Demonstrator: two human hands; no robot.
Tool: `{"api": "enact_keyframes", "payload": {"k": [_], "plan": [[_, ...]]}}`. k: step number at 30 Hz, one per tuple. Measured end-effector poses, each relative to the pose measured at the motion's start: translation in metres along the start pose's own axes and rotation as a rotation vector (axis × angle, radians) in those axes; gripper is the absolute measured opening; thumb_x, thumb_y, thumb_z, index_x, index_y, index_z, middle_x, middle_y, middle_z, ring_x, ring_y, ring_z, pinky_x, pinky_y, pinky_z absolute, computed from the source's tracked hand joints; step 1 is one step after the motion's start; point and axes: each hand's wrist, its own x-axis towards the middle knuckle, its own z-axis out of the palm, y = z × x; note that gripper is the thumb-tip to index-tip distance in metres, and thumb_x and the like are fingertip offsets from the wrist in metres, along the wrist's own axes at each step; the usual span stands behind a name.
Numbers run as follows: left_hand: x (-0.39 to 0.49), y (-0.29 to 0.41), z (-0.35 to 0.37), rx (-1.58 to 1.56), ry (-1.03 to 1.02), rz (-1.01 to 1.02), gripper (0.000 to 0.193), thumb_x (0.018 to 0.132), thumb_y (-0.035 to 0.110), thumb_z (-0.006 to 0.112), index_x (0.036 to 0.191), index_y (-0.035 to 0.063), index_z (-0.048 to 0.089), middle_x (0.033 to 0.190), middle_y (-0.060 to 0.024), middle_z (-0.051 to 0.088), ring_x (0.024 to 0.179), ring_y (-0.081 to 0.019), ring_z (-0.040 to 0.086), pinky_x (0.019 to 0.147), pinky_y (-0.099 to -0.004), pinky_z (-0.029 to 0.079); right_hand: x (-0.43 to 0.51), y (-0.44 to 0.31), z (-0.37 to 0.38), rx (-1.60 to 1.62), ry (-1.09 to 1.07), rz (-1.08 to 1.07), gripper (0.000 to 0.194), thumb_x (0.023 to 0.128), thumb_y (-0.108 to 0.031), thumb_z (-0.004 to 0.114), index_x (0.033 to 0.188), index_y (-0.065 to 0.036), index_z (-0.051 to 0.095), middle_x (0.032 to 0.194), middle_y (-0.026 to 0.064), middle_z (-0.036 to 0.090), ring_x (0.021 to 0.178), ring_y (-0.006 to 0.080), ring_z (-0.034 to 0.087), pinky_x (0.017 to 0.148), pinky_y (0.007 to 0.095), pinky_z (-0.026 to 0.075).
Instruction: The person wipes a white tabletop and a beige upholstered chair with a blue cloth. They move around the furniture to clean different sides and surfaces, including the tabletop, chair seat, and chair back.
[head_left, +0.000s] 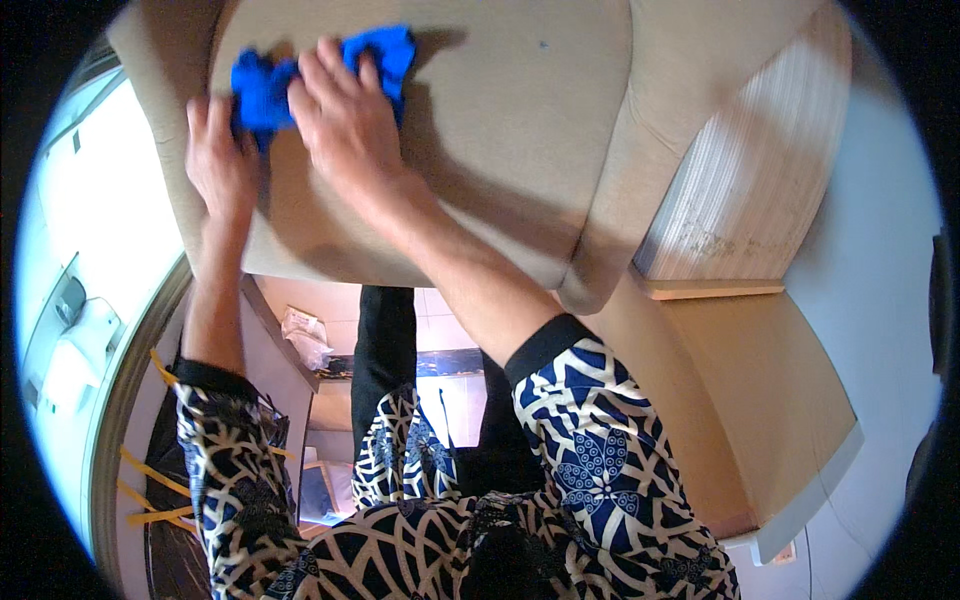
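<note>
A crumpled blue cloth (262, 94) lies against the beige fabric seat (510, 112) of an upholstered chair or sofa. My right hand (349, 127) grips the cloth near its middle, fingers bent into the folds. At the cloth's left end, my left hand (221, 161) pinches it between thumb and fingers, slightly blurred. Both forearms reach over the seat's front edge, and my right arm casts a shadow on the fabric. A small dark spot (544, 44) shows on the seat, to the right of the cloth.
The padded armrest (652, 127) borders the seat on the right. Beyond it are a striped panel (750, 172) with a wooden ledge (712, 289) and a tan boxy piece (772, 397). A plastic bag (305, 334) lies on the floor below. Bright glazing (105, 210) is at left.
</note>
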Motion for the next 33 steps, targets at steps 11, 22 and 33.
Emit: {"api": "enact_keyframes", "payload": {"k": [11,22,33], "plan": [[-0.176,0.102,-0.036,-0.373,-0.392,-0.306,0.033,0.069,-0.006,0.058,0.098,0.0065,0.055,0.094,-0.0178,0.054,0.083,-0.0390,0.059,0.066,-0.0453,0.049,-0.165,-0.037,-0.098,0.096,-0.430,0.036,0.014,0.081,-0.009,0.057,0.092,-0.001,0.061,0.132,0.0143,0.053,0.130,0.0270,0.045,0.094,0.0474,0.040],[-0.204,0.133,-0.082,-0.614,-0.622,-0.066,0.031,0.066,0.008,0.069,0.095,0.0075,0.059,0.094,-0.0109,0.055,0.092,-0.0319,0.055,0.077,-0.0420,0.048,-0.192,-0.077,-0.196,-0.019,-0.510,0.370,0.030,0.073,0.004,0.057,0.102,-0.002,0.065,0.124,0.0180,0.056,0.119,0.0352,0.051,0.095,0.0458,0.041],[-0.212,0.090,-0.153,-0.544,-0.978,-0.302,0.032,0.077,0.019,0.062,0.107,0.0096,0.054,0.085,-0.0219,0.065,0.083,-0.0409,0.063,0.072,-0.0502,0.050,-0.170,-0.125,-0.198,0.304,-0.720,0.437,0.027,0.078,-0.001,0.063,0.105,-0.003,0.063,0.103,0.0135,0.063,0.096,0.0336,0.061,0.081,0.0389,0.050]]}}
